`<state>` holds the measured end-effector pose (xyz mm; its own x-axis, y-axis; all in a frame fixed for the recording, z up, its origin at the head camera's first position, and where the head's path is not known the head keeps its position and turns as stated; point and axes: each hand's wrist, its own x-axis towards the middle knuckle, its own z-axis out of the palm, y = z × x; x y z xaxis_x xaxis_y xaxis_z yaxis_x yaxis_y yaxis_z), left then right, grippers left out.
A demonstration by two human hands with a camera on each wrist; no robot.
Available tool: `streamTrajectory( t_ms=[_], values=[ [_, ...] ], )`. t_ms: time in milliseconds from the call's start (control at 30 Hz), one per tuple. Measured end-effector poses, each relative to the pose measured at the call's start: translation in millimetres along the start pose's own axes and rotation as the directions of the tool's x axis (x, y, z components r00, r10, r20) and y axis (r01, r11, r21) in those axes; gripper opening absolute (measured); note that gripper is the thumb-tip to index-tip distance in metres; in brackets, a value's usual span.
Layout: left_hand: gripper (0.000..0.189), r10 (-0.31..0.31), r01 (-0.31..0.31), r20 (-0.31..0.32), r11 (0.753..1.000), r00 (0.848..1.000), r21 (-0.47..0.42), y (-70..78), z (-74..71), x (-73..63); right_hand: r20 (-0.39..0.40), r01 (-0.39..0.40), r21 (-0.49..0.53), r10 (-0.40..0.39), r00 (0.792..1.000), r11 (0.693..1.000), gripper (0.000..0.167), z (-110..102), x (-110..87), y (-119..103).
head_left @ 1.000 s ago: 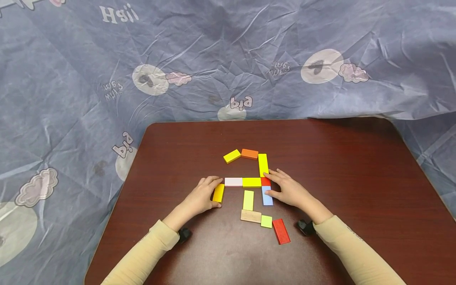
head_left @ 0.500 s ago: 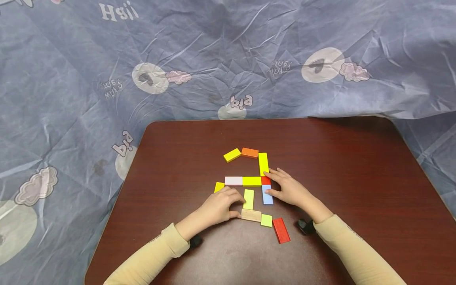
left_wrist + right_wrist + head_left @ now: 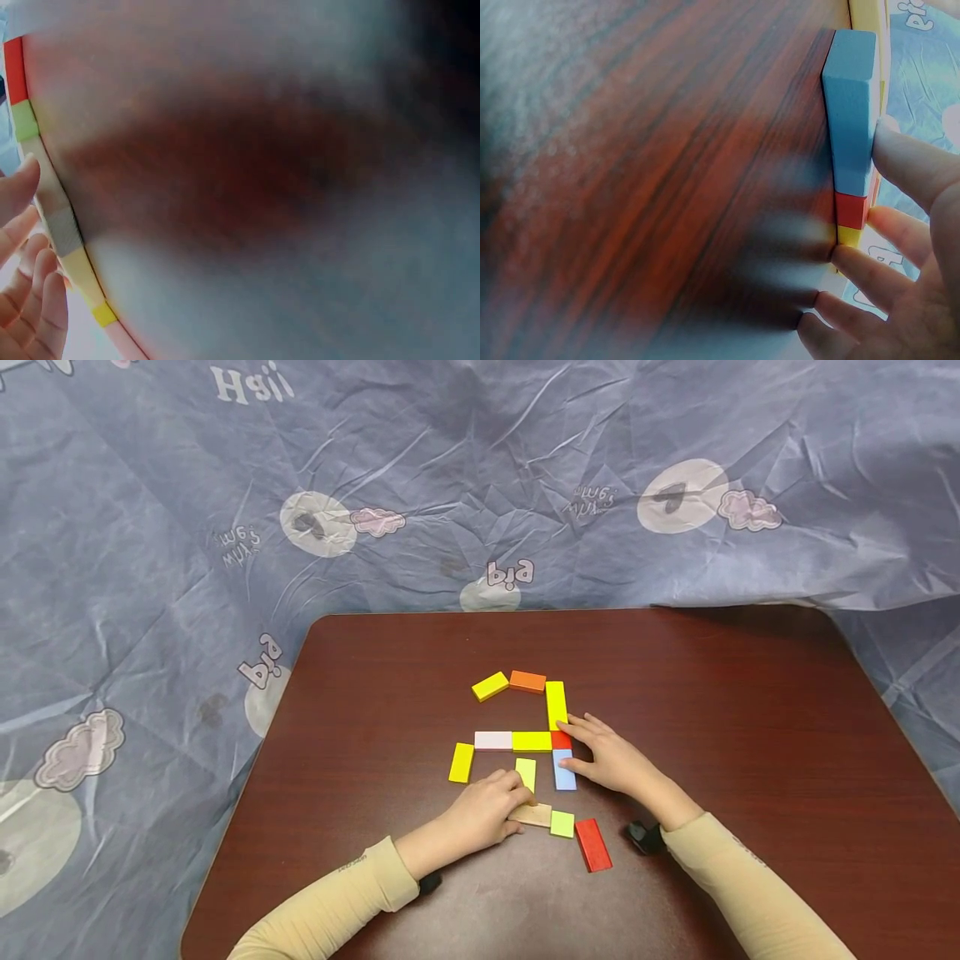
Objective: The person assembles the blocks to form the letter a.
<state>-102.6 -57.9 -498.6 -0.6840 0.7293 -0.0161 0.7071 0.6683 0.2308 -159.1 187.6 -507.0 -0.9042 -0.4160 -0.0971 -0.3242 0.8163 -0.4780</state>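
My left hand (image 3: 487,810) is at the left end of a natural wooden block (image 3: 537,815), its thumb on the near side and index finger on the far side. In the left wrist view, the thumb overlaps the wooden block (image 3: 49,184). The pale yellow block (image 3: 527,772) beyond it is partly hidden by the fingers. My right hand (image 3: 611,758) lies with extended fingers beside a column of blocks. Its thumb touches the blue block (image 3: 851,120), and its fingers reach the small red block (image 3: 561,740) and the tall yellow block (image 3: 556,703).
A white block (image 3: 492,741) and a yellow block (image 3: 532,741) form a row leading to the red one. Near the front lie a green block (image 3: 562,824) and a red block (image 3: 594,845). Further yellow (image 3: 461,762) and orange (image 3: 528,681) blocks lie around. A printed cloth (image 3: 420,485) hangs behind the table (image 3: 360,693).
My left hand has left the yellow block at the left and moved right and toward me to the wooden block. The right hand has stayed in place.
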Motion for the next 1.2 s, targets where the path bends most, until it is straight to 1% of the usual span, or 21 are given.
streamTrajectory(
  t_ms=[233,433,600,733,867,1033,1200],
  values=[
    [0.03,0.009,-0.009,-0.033,1.0,0.999,0.015,2.2,2.8,-3.3,-0.004,0.011,0.014,-0.011,1.0,1.0,0.066,0,-1.3,0],
    [0.031,0.008,-0.008,-0.023,1.0,1.0,0.0,1.0,5.4,-11.4,-0.006,0.014,0.011,-0.014,1.0,1.0,0.066,0,-1.3,0],
    [0.03,0.019,-0.019,-0.019,1.0,1.0,-0.003,-2.9,3.3,-20.6,-0.009,0.015,0.006,-0.015,1.0,1.0,0.066,1,-0.4,0],
    [0.03,0.042,-0.042,-0.027,0.999,0.999,-0.004,-9.5,0.5,-27.0,-0.007,0.014,0.007,-0.014,1.0,1.0,0.066,0,-0.3,1],
    [0.03,0.055,-0.056,-0.035,0.997,0.998,-0.047,-19.9,-0.5,-33.5,0.001,0.011,0.006,-0.011,1.0,1.0,0.065,-1,-0.2,1],
    [0.03,0.036,-0.04,-0.04,0.994,0.999,-0.097,-32.8,-5.9,-40.1,0.006,0.014,-0.001,-0.014,1.0,1.0,0.066,-1,-0.3,1],
    [0.03,0.009,-0.014,-0.049,0.995,0.999,-0.103,-43.2,-10.7,-43.5,0.003,0.02,0.002,-0.02,1.0,1.0,0.067,-1,-0.6,0]
  ],
)
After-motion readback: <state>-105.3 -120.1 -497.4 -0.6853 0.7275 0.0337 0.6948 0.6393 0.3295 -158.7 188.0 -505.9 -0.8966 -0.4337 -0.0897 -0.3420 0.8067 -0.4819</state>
